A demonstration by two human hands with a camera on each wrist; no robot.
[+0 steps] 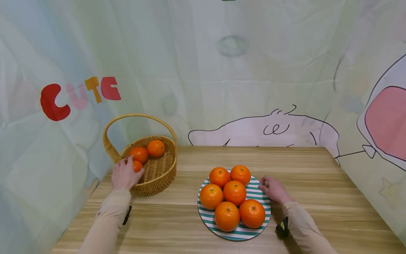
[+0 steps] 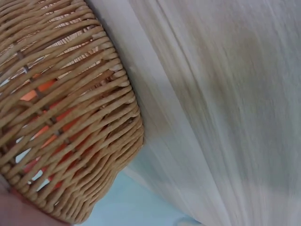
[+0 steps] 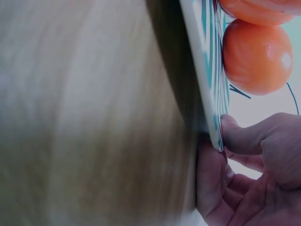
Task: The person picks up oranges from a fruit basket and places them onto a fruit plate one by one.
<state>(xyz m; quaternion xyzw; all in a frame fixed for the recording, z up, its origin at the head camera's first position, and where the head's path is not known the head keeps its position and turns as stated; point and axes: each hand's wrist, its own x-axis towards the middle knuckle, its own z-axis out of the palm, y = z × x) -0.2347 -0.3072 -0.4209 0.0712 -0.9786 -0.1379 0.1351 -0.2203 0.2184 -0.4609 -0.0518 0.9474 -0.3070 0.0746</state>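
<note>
In the head view my left hand [image 1: 123,174] reaches over the near left rim of a wicker basket [image 1: 161,181], its fingers curled over an orange [image 1: 137,166]. Two more oranges, one at the back [image 1: 156,148] and one beside it [image 1: 139,154], lie in the basket. Through the weave in the left wrist view, orange fruit [image 2: 63,127] shows in part. My right hand [image 3: 258,174] pinches the edge of a green-and-white striped plate [image 3: 214,94], thumb on top and fingers beneath. Several oranges [image 1: 234,193] sit on that plate.
Both the basket and the plate stand on a wood-grain table [image 1: 177,218]. The basket's tall arched handle [image 1: 139,115] rises above its contents. A printed curtain [image 1: 196,70] hangs behind the table and along its sides.
</note>
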